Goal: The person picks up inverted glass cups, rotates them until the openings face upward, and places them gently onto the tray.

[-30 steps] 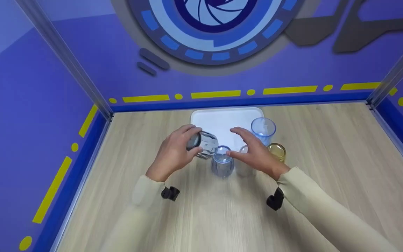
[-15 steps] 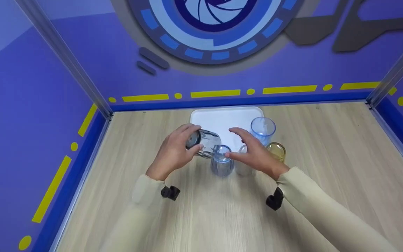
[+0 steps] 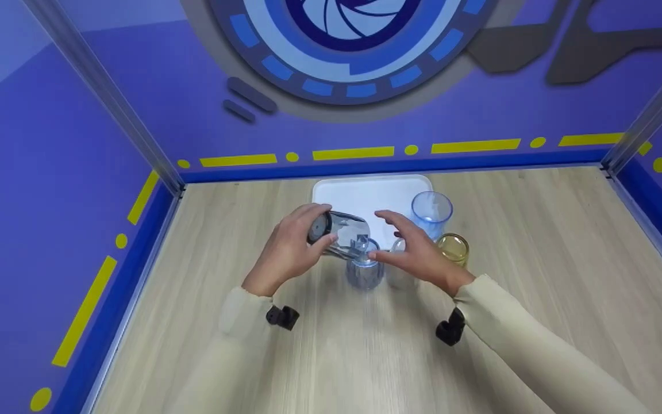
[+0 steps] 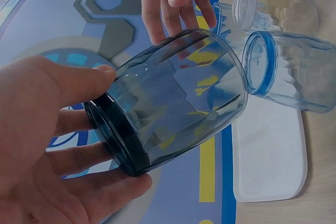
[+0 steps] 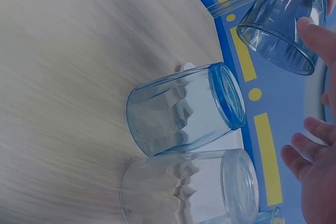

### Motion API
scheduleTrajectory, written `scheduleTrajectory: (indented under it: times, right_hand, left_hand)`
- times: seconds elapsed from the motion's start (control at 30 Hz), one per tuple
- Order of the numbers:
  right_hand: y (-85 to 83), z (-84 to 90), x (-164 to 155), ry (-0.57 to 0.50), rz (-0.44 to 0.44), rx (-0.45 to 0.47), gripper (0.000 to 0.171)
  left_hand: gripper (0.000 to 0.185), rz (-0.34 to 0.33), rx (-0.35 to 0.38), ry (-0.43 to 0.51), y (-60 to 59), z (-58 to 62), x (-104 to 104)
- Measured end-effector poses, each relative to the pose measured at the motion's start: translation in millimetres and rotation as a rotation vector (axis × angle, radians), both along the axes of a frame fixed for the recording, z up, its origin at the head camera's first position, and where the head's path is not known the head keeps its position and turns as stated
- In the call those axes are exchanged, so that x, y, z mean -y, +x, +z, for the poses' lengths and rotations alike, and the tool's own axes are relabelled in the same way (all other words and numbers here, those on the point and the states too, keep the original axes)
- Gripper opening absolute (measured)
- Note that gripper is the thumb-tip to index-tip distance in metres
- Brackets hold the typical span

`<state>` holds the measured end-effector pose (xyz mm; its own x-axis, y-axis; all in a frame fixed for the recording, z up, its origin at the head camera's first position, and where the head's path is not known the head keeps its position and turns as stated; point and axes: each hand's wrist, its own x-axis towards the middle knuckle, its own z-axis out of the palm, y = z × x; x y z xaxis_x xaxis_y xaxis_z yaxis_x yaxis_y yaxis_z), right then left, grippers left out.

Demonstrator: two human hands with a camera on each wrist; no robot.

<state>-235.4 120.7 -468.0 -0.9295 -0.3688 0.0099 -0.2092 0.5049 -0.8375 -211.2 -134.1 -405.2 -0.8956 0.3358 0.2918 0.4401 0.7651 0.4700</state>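
Note:
My left hand point(image 3: 320, 231) grips a dark smoky-blue glass point(image 3: 342, 237) by its base, tipped on its side with the mouth facing right. That mouth hangs just over an upright light-blue glass point(image 3: 364, 271) on the wooden table point(image 3: 331, 345). In the left wrist view my thumb and fingers wrap the dark glass point(image 4: 173, 98). My right hand point(image 3: 381, 236) hovers with its fingers straight above a clear glass point(image 3: 398, 277), holding nothing. The right wrist view shows the light-blue glass point(image 5: 184, 111), the clear glass point(image 5: 194, 187) and the dark glass point(image 5: 283, 19).
A white tray point(image 3: 360, 192) lies at the back centre. A tall pale-blue glass point(image 3: 432, 213) stands on its right corner, and a yellow glass point(image 3: 454, 248) stands just in front. Blue walls enclose the table on three sides.
My left hand has carried the dark glass a little to the right and tipped it further, so its mouth now overlaps the light-blue glass. The right hand has hardly moved.

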Motion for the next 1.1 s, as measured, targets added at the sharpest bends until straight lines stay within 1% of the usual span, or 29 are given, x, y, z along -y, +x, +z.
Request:
scheduleTrajectory:
  times: [0.07, 0.2, 0.4, 0.6, 0.73, 0.83, 1.0, 1.1]
  right_hand:
    - [-0.2, 0.1, 0.1, -0.013, -0.001, 0.010, 0.082]
    - [-0.8, 0.0, -0.5, -0.035, -0.008, 0.041, 0.083]
    - [-0.4, 0.6, -2.1, -0.079, -0.001, 0.067, 0.082]
    - [-0.9, 0.1, -3.3, -0.121, -0.002, 0.122, 0.080]
    - [-1.8, -0.3, -3.0, -0.140, -0.006, 0.135, 0.080]
    - [-2.2, -0.7, -2.9, -0.151, -0.001, 0.139, 0.077]
    - [-3.1, -1.3, -4.3, -0.173, 0.002, 0.153, 0.070]
    - [-3.9, -1.5, -5.2, -0.180, -0.004, 0.180, 0.070]
  left_hand:
    - [0.048, -0.013, -0.002, 0.022, -0.4, -0.7, -0.4]
    - [0.050, -0.009, 0.036, 0.038, -0.3, -0.3, -1.5]
    - [0.049, -0.023, 0.041, 0.067, -1.2, -2.8, -1.4]
    - [0.048, -0.013, 0.071, 0.091, -1.9, -5.2, -2.0]
    - [0.048, -0.004, 0.072, 0.101, -3.2, -7.3, -2.8]
    - [0.048, -0.001, 0.075, 0.116, -3.6, -9.2, -3.4]
    - [0.048, -0.017, 0.092, 0.166, -3.8, -11.8, -4.2]
    - [0.048, -0.027, 0.109, 0.191, -3.7, -12.7, -4.9]
